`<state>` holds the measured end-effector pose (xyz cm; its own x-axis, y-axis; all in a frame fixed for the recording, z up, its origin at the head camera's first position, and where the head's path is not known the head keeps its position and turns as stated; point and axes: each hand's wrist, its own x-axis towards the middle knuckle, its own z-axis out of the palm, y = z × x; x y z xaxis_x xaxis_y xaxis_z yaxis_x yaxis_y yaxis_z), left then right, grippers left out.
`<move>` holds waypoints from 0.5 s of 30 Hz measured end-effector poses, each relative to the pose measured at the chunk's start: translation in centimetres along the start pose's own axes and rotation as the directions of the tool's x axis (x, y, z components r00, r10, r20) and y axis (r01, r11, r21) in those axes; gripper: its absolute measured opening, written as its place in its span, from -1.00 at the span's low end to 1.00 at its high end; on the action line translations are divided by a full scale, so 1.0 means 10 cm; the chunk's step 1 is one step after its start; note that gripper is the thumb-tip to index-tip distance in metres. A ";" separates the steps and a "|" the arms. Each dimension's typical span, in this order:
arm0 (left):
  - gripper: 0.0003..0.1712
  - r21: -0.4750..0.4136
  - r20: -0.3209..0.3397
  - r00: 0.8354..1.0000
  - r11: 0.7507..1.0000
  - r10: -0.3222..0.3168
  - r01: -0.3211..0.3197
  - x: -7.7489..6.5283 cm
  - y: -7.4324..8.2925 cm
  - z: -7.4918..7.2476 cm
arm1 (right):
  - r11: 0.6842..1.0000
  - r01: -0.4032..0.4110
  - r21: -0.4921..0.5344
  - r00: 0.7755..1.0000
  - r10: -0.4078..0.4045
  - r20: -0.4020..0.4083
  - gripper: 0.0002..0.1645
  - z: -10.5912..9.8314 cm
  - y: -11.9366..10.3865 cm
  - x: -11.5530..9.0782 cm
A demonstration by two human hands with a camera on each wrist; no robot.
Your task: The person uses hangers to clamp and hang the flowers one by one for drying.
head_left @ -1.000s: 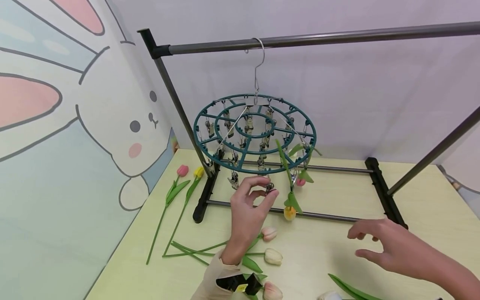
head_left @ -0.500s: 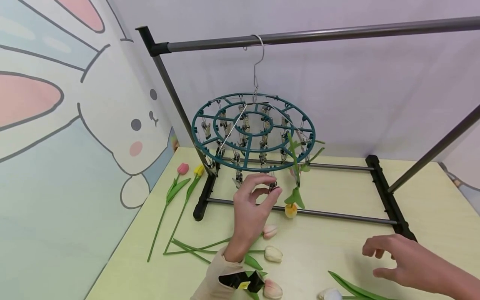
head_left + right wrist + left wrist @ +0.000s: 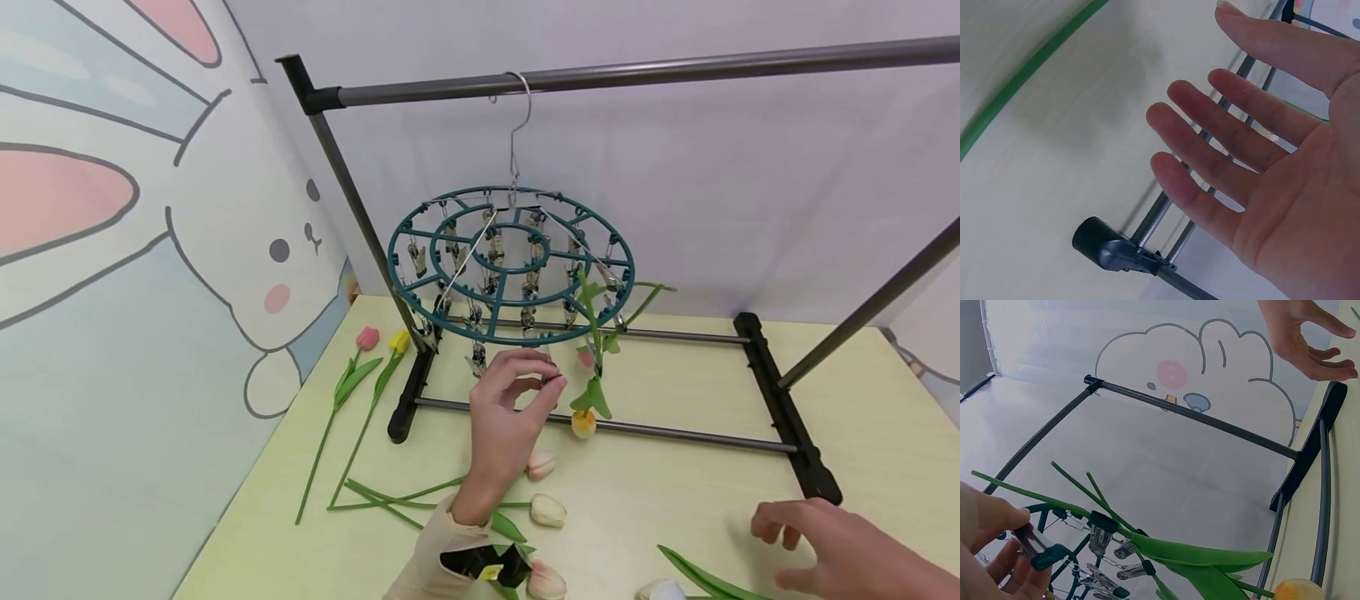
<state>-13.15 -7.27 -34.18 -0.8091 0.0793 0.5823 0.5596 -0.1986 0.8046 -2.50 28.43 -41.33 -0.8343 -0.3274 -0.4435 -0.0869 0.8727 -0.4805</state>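
Note:
A round green clip hanger [image 3: 517, 341] hangs by its hook from the rack's top bar, with several metal clips under its rings. My left hand [image 3: 504, 421] pinches one clip [image 3: 1040, 549] at the hanger's near edge, between thumb and fingers. Just right of that hand, a yellow-orange tulip [image 3: 583, 425] hangs head down from the hanger. A pink tulip [image 3: 587, 357] shows behind its stem. My right hand [image 3: 836, 546] holds nothing, its fingers loosely bent above the table. Nearest to it are a green leaf [image 3: 705, 575] and a white tulip head [image 3: 662, 591] at the bottom edge.
The dark metal rack [image 3: 675, 79] stands on the pale table, its black foot [image 3: 791, 417] near my right hand. At the left lie a pink tulip [image 3: 367, 338] and a yellow tulip [image 3: 400, 342]. Several pale tulips [image 3: 548, 510] lie below my left arm.
My right hand has moved right and toward the bottom of the head view. My left hand has shifted slightly right, still pinching the clip. The hanger has turned a little.

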 end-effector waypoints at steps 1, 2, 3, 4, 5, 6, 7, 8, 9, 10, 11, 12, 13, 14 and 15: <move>-0.90 0.000 0.000 1.000 1.000 0.000 0.000 0.00 0.00 0.00 | 0.999 -0.037 0.015 0.999 0.037 0.017 -0.63 0.02 0.02 0.01; -0.90 0.000 0.001 1.000 1.000 -0.001 0.001 0.00 0.00 0.00 | 0.998 -0.065 0.021 0.998 0.065 0.028 -0.62 0.04 0.04 0.01; -0.90 0.001 0.001 1.000 1.000 -0.002 0.002 0.00 0.00 0.00 | 0.993 -0.110 0.037 0.993 0.109 0.041 -0.61 0.06 0.05 0.02; -0.90 0.001 0.001 1.000 1.000 -0.002 0.002 0.01 0.00 0.01 | 0.988 -0.149 0.046 0.988 0.147 0.051 -0.60 0.08 0.06 0.02; -0.90 0.002 0.001 1.000 1.000 -0.002 0.002 0.01 0.00 0.01 | 0.982 -0.184 0.053 0.982 0.180 0.059 -0.59 0.11 0.07 0.02; -0.90 0.003 0.000 1.000 1.000 -0.004 0.004 0.01 0.00 0.01 | 0.978 -0.206 0.043 0.977 0.203 0.065 -0.58 0.13 0.09 0.02; -0.90 0.005 -0.001 1.000 1.000 -0.005 0.005 0.01 0.00 0.01 | 0.973 -0.229 0.032 0.972 0.226 0.070 -0.57 0.15 0.10 0.02; -0.90 0.007 -0.003 1.000 1.000 -0.008 0.008 0.01 0.00 0.01 | 0.965 -0.259 0.028 0.964 0.256 0.075 -0.56 0.17 0.11 0.02; -0.90 0.008 -0.004 1.000 1.000 -0.009 0.009 0.01 0.00 0.01 | 0.957 -0.290 0.030 0.955 0.286 0.082 -0.54 0.19 0.12 0.02; -0.91 0.009 -0.005 1.000 1.000 -0.012 0.012 0.01 0.00 0.01 | 0.953 -0.302 0.017 0.950 0.300 0.087 -0.52 0.20 0.14 0.02; -0.91 0.011 -0.007 1.000 1.000 -0.015 0.015 0.01 0.00 0.01 | 0.952 -0.306 0.007 0.948 0.304 0.089 -0.51 0.22 0.15 0.02; -0.91 0.012 -0.008 1.000 1.000 -0.019 0.019 0.01 0.00 0.01 | 0.952 -0.305 -0.008 0.948 0.305 0.089 -0.48 0.23 0.16 0.01; -0.91 0.012 -0.009 1.000 1.000 -0.022 0.022 0.01 0.00 0.01 | 0.952 -0.306 -0.024 0.948 0.307 0.082 -0.46 0.25 0.18 0.01; -0.91 0.013 -0.010 1.000 1.000 -0.024 0.024 0.01 -0.01 0.01 | 0.954 -0.298 -0.040 0.951 0.300 0.077 -0.45 0.26 0.20 0.00; -0.91 0.013 -0.011 1.000 1.000 -0.024 0.025 0.01 -0.01 0.01 | 0.955 -0.290 -0.061 0.953 0.294 0.073 -0.44 0.27 0.21 -0.01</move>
<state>-13.26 -7.18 -34.18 -0.8245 0.0733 0.5611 0.5419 -0.1836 0.8202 -1.13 29.33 -44.40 -0.7809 -0.0817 -0.6193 0.1260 0.9504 -0.2843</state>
